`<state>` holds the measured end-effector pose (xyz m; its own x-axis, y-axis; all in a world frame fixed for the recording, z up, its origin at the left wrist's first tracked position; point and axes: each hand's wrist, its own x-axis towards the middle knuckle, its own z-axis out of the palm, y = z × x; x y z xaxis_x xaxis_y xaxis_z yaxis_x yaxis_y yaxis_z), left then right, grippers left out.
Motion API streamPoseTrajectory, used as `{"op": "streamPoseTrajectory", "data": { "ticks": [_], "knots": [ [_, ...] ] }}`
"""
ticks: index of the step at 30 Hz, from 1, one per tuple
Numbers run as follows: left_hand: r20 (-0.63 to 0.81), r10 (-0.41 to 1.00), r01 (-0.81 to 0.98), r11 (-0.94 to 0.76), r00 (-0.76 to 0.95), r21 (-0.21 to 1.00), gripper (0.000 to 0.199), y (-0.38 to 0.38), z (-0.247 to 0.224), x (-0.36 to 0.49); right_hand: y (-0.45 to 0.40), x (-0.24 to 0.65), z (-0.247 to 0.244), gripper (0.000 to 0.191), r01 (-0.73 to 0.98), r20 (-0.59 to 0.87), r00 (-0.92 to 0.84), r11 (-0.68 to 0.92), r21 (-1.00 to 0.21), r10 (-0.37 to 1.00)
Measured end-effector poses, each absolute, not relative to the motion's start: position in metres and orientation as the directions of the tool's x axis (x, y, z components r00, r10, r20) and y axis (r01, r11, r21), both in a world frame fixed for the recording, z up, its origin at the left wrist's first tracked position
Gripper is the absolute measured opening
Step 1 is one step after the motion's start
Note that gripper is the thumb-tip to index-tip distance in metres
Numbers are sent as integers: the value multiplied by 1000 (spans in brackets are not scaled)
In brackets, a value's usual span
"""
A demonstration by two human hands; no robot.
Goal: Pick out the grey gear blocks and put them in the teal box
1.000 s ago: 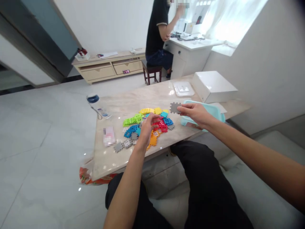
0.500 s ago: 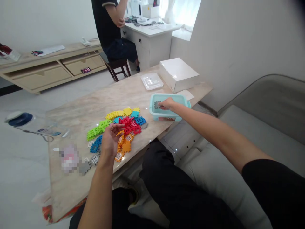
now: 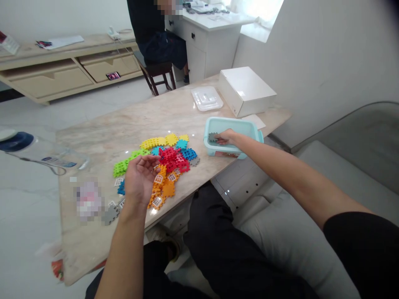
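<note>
The right hand (image 3: 226,137) is down inside the pale turquoise bin (image 3: 218,123), pinching a gray notched tile (image 3: 213,137) that juts out past its fingertips. Over on the other side, the left hand (image 3: 141,176) hovers half-open, palm up and fingers loosely curled, beside the red pieces (image 3: 170,154) and orange pieces (image 3: 168,189) heaped on the marble tabletop (image 3: 106,120). A clear bottle (image 3: 46,153) with a blue-and-white cap lies on its side at the left (its label carries print too small for me to read). I can't make out any brand on the white box (image 3: 247,85).
</note>
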<state>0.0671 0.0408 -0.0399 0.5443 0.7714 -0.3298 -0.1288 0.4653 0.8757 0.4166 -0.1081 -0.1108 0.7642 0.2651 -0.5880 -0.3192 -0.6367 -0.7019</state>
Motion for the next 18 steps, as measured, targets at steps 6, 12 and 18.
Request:
{"op": "streamPoseTrajectory", "data": {
  "ticks": [6,12,18],
  "knots": [
    [-337,769,-139,479,543,867,30,39,-36,60,-100,422,-115,18,-309,-588,772,-666,-679,241],
    [-341,774,-160,488,533,858,27,43,-33,55,-99,424,-120,22,-319,-588,778,-665,-675,224],
    [-335,781,-178,488,527,855,27,42,-32,54,-97,424,-124,30,-333,-586,785,-659,-674,203]
  ]
}}
